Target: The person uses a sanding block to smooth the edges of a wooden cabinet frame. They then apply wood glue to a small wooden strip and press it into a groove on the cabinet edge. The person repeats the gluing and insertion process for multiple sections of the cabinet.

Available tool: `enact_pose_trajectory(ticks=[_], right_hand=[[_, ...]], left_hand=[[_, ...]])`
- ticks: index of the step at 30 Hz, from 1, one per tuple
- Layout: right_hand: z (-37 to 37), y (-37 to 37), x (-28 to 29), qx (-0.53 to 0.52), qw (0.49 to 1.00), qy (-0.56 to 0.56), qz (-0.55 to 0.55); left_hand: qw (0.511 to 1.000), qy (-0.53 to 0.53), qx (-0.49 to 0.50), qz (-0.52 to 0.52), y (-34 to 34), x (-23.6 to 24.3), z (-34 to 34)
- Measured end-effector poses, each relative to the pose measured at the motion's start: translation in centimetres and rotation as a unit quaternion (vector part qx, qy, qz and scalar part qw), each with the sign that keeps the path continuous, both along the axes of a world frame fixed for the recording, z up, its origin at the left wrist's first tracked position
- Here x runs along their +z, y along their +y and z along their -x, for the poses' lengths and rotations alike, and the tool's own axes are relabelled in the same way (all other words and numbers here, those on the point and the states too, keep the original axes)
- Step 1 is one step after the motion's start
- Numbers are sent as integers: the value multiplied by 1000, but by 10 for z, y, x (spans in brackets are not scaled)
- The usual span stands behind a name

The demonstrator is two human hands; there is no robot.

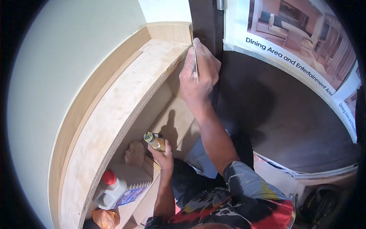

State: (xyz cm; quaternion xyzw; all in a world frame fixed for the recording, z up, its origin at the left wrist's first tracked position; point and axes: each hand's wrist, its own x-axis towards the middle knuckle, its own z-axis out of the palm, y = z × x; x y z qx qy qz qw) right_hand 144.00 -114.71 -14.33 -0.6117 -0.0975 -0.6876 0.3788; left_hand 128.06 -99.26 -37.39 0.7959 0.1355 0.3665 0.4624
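My right hand (pixel 204 74) is closed on a thin, pale strip (pixel 196 63), seen almost edge-on. It is raised at the far end of a light wooden shelf (pixel 106 103), where the shelf meets a dark upright frame (pixel 207 23). The strip's upper end is by the shelf's end board; whether they touch I cannot tell. Lower down, in front of the compartment under the shelf, my left hand (pixel 164 157) grips a small bottle (pixel 156 142) with yellowish contents. Its top is stained dark green and points up and to the left.
A large white jug (pixel 112 192) with a red cap stands in the lower compartment. Beside it are a crumpled beige cloth or paper (pixel 135 153) and an orange plastic bag (pixel 106 218). At right is a dark panel (pixel 274 110) with printed posters (pixel 297 38) above it.
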Motion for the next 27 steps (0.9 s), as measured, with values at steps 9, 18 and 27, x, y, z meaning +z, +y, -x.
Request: enact_pose_trajectory(ticks=[9,18,27], right_hand=[[12,-5,-5,28,999,43,-11],[13,-7,-2,49,997,46,-35],[-2,5,9,15,999,34,-33]], left_hand=[[998,-13,-17,57,-6,15,-1],[998,-21,-21,63,-8,15,-2],[999,-16,-22,34,-3,7,-1]])
